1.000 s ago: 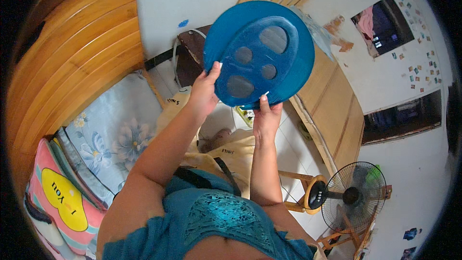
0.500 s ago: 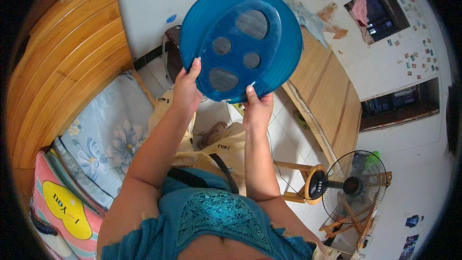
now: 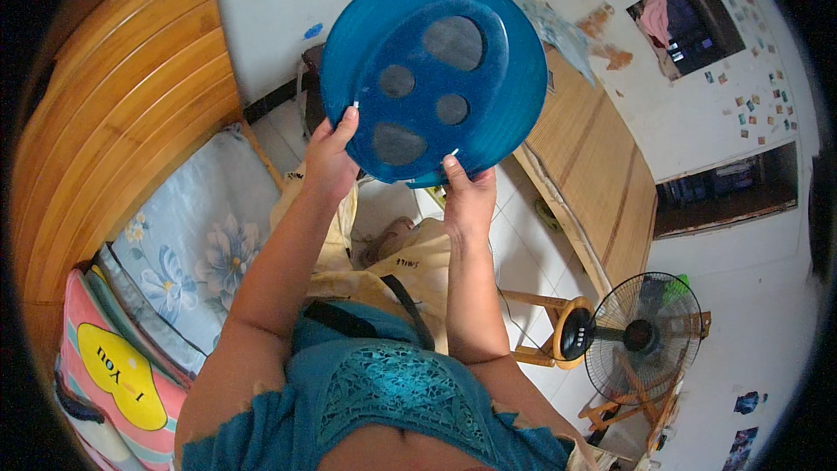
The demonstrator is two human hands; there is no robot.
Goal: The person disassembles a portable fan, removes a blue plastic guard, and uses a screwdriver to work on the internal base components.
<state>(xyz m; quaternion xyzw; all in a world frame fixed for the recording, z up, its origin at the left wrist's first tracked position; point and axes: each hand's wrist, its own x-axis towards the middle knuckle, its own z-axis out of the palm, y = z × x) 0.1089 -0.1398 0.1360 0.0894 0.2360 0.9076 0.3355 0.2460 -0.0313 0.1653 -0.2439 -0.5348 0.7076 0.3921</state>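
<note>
Broadly, a slatted wooden headboard (image 3: pixel 131 96) fills the left side beside a pale blue floral sheet (image 3: pixel 205 218), while a bed with a tan mat (image 3: pixel 593 157) stands to the right. Between them a round blue basin (image 3: pixel 521 105) is held up, tilted. A black fan (image 3: pixel 641 336) is at lower right, its base on a wooden stool (image 3: pixel 534 355). Against the basin's face shows a darker blue oval panel (image 3: pixel 423 98) with four grey patches. The left hand (image 3: pixel 333 157) and right hand (image 3: pixel 469 201) grip the near edge, thumbs in front, the other fingers closed behind it, largely hidden.
</note>
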